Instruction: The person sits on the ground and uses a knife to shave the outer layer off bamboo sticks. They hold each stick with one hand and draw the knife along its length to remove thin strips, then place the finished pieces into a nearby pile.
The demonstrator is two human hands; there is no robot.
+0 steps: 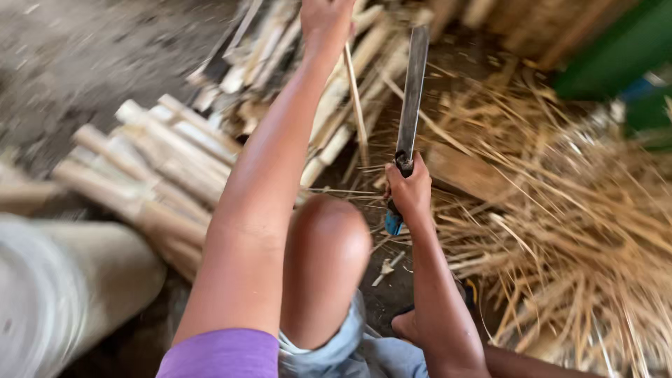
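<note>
The right hand [408, 190] is closed around the blue handle of a long dark machete [412, 91] pointing to 12 o'clock, while the left hand [324, 19] at 11 o'clock pinches a thin pale bamboo strip [356, 105], with cut bamboo pieces [150, 161] at 9 o'clock.

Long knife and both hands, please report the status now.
Right hand shut on long knife, blade pointing away. Left hand gripping thin bamboo strip, upright. Cut bamboo pieces left, shavings pile right; knee close below.

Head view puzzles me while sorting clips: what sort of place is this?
Probably an outdoor bamboo-splitting spot: bundled bamboo lengths, a shavings heap on bare ground, and a long blade in the right hand.
</note>
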